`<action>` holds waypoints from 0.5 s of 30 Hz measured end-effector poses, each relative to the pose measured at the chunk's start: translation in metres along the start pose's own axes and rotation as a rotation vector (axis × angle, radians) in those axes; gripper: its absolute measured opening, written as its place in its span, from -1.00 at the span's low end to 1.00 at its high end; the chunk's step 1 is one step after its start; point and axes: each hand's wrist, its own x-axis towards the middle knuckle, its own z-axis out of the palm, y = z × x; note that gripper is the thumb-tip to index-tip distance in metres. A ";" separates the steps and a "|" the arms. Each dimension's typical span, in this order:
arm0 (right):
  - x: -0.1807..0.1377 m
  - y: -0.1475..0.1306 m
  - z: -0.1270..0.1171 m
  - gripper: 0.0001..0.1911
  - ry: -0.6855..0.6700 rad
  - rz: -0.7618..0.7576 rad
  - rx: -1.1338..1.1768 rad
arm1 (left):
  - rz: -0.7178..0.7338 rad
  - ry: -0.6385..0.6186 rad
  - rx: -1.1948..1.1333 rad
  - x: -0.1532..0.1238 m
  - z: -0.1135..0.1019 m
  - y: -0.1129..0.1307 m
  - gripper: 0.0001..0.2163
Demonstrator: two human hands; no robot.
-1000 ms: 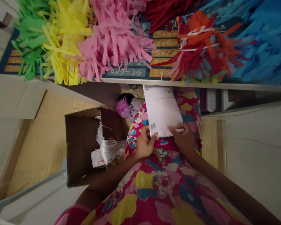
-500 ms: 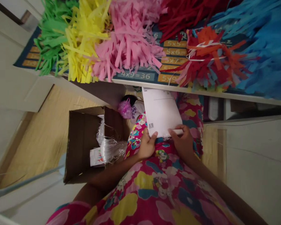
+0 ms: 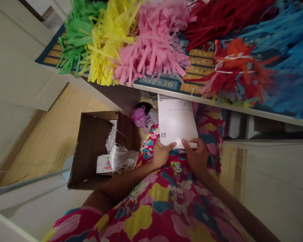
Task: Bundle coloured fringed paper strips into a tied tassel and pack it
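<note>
A white sheet or flat packet (image 3: 178, 121) with small printed marks lies over my lap, its far end passing under the table edge. My left hand (image 3: 163, 154) is closed on its near edge, thumb on top and pointing right. My right hand (image 3: 197, 154) pinches the near right part, where a narrow white rolled or folded strip (image 3: 192, 145) shows beside the fingers. Between the two thumbs a small white bulge (image 3: 178, 143) stands up. The fingers under the packet are hidden. Patterned pink fabric (image 3: 151, 198) covers my lap below both hands.
Green (image 3: 77, 37), yellow (image 3: 106, 47), pink (image 3: 151, 47), red (image 3: 224, 20) and blue (image 3: 293, 67) paper-strip tassels lie on the table over a times-table mat (image 3: 156, 82). An open cardboard box (image 3: 91, 144) holding white string (image 3: 121, 157) stands at left.
My left thumb has moved right along the packet's near edge, closer to my right thumb. A white bulge now shows between them. The whole view has shifted slightly.
</note>
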 end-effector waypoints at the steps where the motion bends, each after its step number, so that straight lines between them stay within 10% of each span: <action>1: -0.002 -0.001 -0.001 -0.57 -0.005 -0.001 -0.001 | -0.004 -0.005 -0.008 -0.001 -0.001 0.000 -0.57; 15: 0.000 0.013 -0.005 -0.53 -0.272 0.187 0.200 | 0.035 0.021 0.065 -0.003 -0.009 -0.015 -0.61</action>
